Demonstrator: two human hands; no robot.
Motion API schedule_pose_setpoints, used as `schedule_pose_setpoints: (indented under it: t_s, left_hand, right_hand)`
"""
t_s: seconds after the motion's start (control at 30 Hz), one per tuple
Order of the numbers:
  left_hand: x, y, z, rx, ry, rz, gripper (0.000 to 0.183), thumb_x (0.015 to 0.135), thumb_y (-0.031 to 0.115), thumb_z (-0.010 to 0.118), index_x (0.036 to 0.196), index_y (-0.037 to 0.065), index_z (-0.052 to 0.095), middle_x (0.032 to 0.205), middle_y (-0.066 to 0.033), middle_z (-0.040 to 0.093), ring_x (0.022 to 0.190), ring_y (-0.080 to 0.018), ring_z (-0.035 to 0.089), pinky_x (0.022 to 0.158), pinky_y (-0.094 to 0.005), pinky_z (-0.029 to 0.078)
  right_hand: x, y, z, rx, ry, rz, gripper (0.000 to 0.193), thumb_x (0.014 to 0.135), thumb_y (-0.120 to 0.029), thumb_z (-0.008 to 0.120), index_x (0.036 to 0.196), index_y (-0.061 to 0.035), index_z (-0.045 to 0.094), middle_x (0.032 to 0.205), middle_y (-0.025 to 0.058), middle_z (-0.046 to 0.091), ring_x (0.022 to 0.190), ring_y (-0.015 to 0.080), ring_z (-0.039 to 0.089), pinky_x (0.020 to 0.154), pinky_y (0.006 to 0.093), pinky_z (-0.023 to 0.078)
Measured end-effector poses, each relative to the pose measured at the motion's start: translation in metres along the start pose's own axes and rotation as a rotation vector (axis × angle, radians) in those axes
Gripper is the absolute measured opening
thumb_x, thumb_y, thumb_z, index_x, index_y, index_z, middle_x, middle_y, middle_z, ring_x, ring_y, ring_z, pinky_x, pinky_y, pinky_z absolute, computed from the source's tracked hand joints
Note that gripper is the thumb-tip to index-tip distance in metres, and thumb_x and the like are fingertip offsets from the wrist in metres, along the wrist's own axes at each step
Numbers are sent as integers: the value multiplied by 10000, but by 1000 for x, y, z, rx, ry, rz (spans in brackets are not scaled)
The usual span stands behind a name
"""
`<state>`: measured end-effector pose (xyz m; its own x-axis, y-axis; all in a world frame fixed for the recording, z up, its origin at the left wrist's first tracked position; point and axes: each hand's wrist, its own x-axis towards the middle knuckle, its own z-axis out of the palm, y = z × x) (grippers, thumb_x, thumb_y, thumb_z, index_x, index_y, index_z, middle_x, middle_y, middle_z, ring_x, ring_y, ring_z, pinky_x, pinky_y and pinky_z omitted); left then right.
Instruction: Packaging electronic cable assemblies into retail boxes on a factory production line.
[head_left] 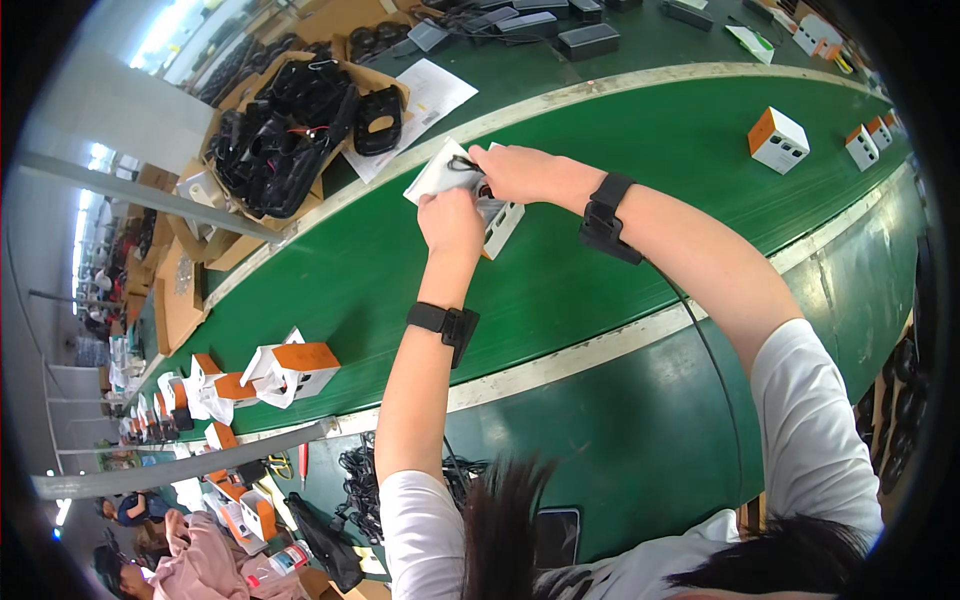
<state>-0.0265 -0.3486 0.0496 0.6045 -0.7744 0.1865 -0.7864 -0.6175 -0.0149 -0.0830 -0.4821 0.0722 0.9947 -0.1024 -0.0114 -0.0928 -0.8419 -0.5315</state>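
Over the green conveyor belt (pixel 600 200), both my arms reach to a small open white and orange box (pixel 503 232). My left hand (pixel 452 222) is closed, its fingers at a white plastic bag (pixel 436 176) that sticks out at the box's top. Close beside it, my right hand (pixel 520 174) is closed in a pinch on a thin black cable (pixel 461 163), a short loop of which shows against the white. My hands hide most of the box's opening and what lies inside. Each wrist wears a black strap with a small module.
Left on the belt stand open boxes (pixel 305 368) with white bags sticking out; a closed box (pixel 779 140) stands right. Across the belt are a carton of black parts (pixel 290 130) and dark cases (pixel 588 41). Black cables (pixel 360 490) and a phone (pixel 557 535) lie nearer. A person in pink (pixel 200 560) sits lower left.
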Motion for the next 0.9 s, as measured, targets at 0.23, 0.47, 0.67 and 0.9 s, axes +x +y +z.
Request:
schedule_pose_setpoints:
  t_s: [0.23, 0.47, 0.67, 0.9]
  left_hand:
    - [-4, 14, 10, -78, 288, -87, 84, 666, 116, 600, 652, 125, 683, 688, -74, 624, 665, -243, 589, 718, -349, 370]
    - [-15, 20, 3, -62, 498, -34, 17, 628, 138, 674, 630, 122, 676, 651, 15, 595, 771, -183, 519, 833, -395, 311]
    - [-17, 20, 7, -207, 482, 44, 32, 623, 129, 696, 630, 114, 669, 672, 24, 610, 783, -171, 515, 838, -395, 304]
    - [-18, 30, 9, -201, 503, -11, 59, 639, 131, 692, 690, 110, 672, 738, 9, 620, 813, -169, 522, 839, -393, 305]
  right_hand:
    - [-3, 18, 0, -107, -3, -130, 139, 769, -62, 515, 865, 6, 590, 824, 167, 602, 755, 355, 593, 670, 423, 459]
    - [1, 18, 9, -193, 33, -111, 193, 751, -22, 515, 919, -54, 605, 818, 149, 609, 768, 338, 597, 653, 417, 463]
    - [4, 23, -10, -249, 118, -366, 134, 678, -26, 575, 795, -49, 635, 801, 110, 610, 728, 301, 597, 614, 388, 469]
    - [4, 36, 14, -303, 250, -505, 88, 698, -30, 559, 752, -37, 627, 791, 103, 543, 818, 279, 565, 641, 387, 456]
